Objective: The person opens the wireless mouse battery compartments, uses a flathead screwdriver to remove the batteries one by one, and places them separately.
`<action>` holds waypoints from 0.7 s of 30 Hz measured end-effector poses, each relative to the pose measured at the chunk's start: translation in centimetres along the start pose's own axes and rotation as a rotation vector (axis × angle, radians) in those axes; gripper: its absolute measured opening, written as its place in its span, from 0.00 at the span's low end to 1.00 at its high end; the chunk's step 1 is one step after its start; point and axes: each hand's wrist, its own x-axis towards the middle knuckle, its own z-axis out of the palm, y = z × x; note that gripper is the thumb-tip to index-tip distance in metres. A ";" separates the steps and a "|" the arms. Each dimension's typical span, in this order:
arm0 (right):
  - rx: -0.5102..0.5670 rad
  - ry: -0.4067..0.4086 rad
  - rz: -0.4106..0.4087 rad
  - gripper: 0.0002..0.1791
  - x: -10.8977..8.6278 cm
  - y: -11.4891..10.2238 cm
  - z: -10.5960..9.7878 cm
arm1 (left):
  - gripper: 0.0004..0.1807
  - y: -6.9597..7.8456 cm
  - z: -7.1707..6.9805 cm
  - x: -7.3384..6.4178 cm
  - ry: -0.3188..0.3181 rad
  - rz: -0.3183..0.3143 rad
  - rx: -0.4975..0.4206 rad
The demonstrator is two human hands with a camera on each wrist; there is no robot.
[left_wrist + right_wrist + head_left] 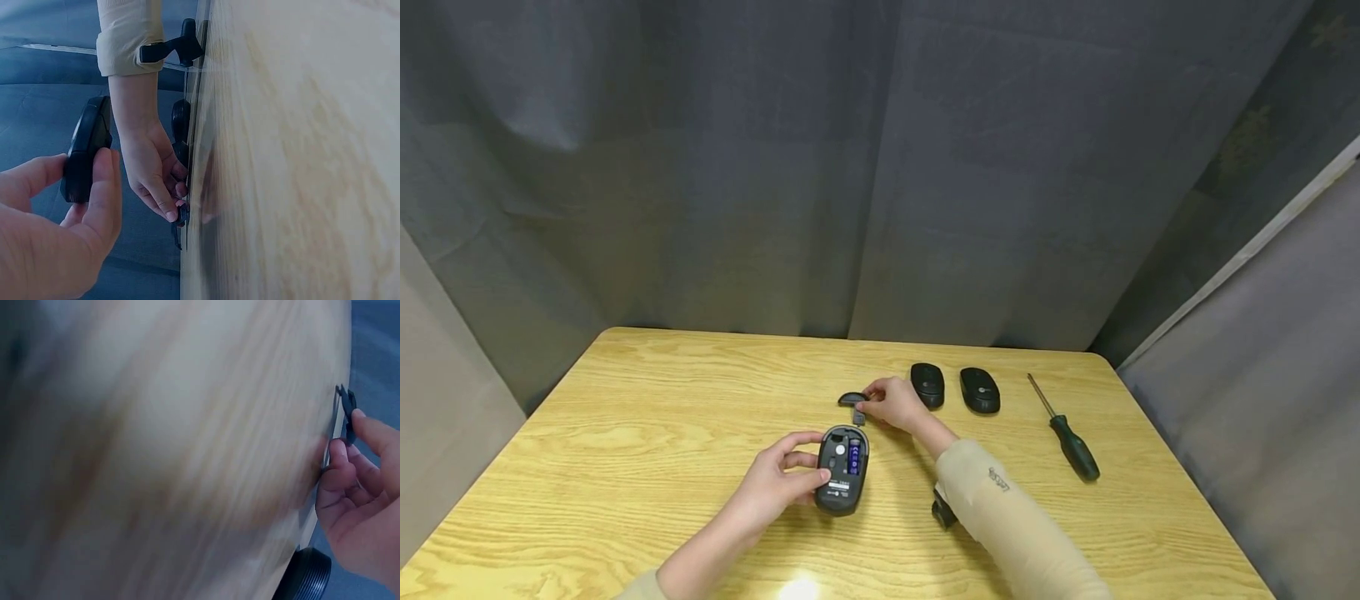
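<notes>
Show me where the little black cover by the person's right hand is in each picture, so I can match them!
Head: little black cover, near the middle from side to side, below halfway down.
Left wrist: little black cover, a bit left of centre, in the lower half.
Right wrist: little black cover, near the right edge, above halfway.
Shared landmark: the right hand, with the cover at its fingertips.
</notes>
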 end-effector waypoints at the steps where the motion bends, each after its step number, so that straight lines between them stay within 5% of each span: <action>1: -0.032 0.001 -0.009 0.15 0.0 0.1 0.0 | 0.32 0.0 0.0 0.0 -0.001 0.001 0.000; 12: -0.150 -0.015 -0.069 0.14 0.2 0.3 -0.2 | 0.32 -0.1 -0.1 -0.1 -0.003 0.003 -0.013; 21: -0.086 -0.017 -0.083 0.13 0.0 0.5 -0.7 | 0.32 -0.1 -0.2 -0.2 -0.023 -0.006 -0.071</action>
